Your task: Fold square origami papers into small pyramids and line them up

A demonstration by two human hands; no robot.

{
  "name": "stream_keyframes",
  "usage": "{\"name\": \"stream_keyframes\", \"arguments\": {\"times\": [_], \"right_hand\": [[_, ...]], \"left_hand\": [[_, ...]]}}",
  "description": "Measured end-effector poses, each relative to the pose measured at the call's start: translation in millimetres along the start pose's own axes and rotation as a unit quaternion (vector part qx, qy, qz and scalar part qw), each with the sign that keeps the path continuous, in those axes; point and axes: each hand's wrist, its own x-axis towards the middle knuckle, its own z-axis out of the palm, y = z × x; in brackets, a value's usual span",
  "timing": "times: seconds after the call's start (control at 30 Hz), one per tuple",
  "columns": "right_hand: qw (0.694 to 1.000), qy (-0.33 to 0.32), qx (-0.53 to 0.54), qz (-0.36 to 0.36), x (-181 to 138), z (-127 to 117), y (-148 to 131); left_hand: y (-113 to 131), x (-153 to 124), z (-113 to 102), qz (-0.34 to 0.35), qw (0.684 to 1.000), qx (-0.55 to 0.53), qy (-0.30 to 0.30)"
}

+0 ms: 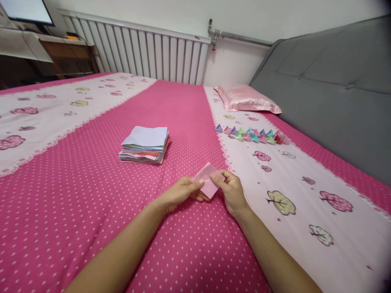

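Between my two hands is a small folded piece of pink paper (pixel 209 188), turned so one corner points away from me. My left hand (pixel 185 190) pinches its left corner, thumb on top and fingers beneath. On the opposite side my right hand (pixel 232 191) grips the right edge, its thumb pressing on the upper face. Both hands are just above the pink dotted bedspread (pixel 128 224). Ahead and to the left lies a stack of coloured paper sheets (pixel 146 137), a pale lilac one on top. Several small folded paper shapes (pixel 255 138) in mixed colours stand in rows at the right.
A pink satin pillow (pixel 246 97) rests at the far right against the grey padded headboard (pixel 330 69). Behind the bed, a white radiator (pixel 143 49) and a pipe (pixel 241 36) line the wall. A desk (pixel 65 55) with a monitor (pixel 27 11) stands far left.
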Motion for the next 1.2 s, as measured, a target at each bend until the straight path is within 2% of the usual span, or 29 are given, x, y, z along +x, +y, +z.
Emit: {"name": "stream_keyframes", "arguments": {"times": [0.1, 0.2, 0.4, 0.53, 0.8, 0.97, 1.1, 1.2], "right_hand": [[1.0, -0.001, -0.003, 0.018, 1, -1, 0], [0.999, -0.02, -0.001, 0.031, 1, -2, 0], [0.997, -0.062, 0.01, 0.053, 1, -2, 0], [0.998, -0.036, 0.002, 0.051, 2, -3, 0], [1.0, 0.003, -0.014, 0.025, 2, -2, 2], [0.999, 0.007, -0.033, 0.018, 2, -3, 0], [0.999, 0.006, -0.051, -0.002, 3, -4, 2], [0.996, 0.01, -0.083, -0.023, 4, -5, 4]], "left_hand": [[0, 2, 0, 0.03, 0.998, -0.02, 0.045], [-1, 3, -1, 0.04, 0.997, -0.018, 0.056], [-3, 3, -2, 0.047, 0.997, 0.057, 0.0], [-5, 4, -3, 0.054, 0.995, 0.08, -0.022], [-7, 4, -3, 0.058, 0.996, 0.061, -0.007], [-1, 2, 0, 0.057, 0.997, 0.054, 0.019], [3, 2, 1, 0.093, 0.992, 0.061, 0.052], [5, 2, 1, 0.101, 0.99, 0.08, 0.055]]}}
